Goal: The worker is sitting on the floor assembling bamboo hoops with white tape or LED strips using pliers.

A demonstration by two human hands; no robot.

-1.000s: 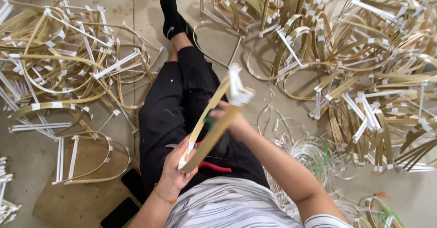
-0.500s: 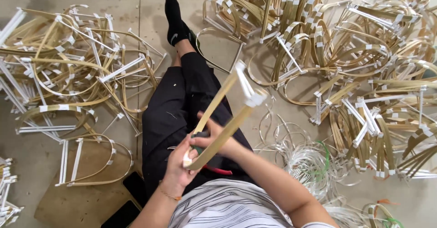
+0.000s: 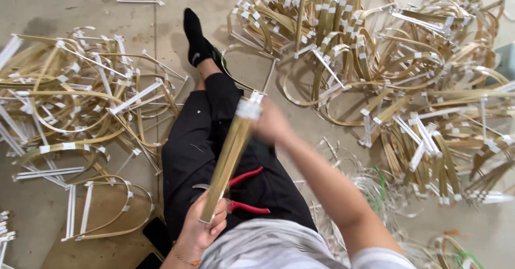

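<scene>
1. Half a second earlier the two bamboo strips [image 3: 228, 159] had splayed apart; now they lay pressed together as one bundle above the lap.
2. Left hand [image 3: 203, 227] gripped their lower end, fingers curled round it.
3. Right hand [image 3: 272, 123] was blurred at the white-taped top; its fingers could not be made out.
4. Red pliers [image 3: 245, 193] lay on the lap, just under the bundle.

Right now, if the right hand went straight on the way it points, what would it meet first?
The right hand, blurred, points toward the taped top of the strip bundle and already seems to touch it. Beyond lies the black-trousered leg; depth is unclear.
</scene>
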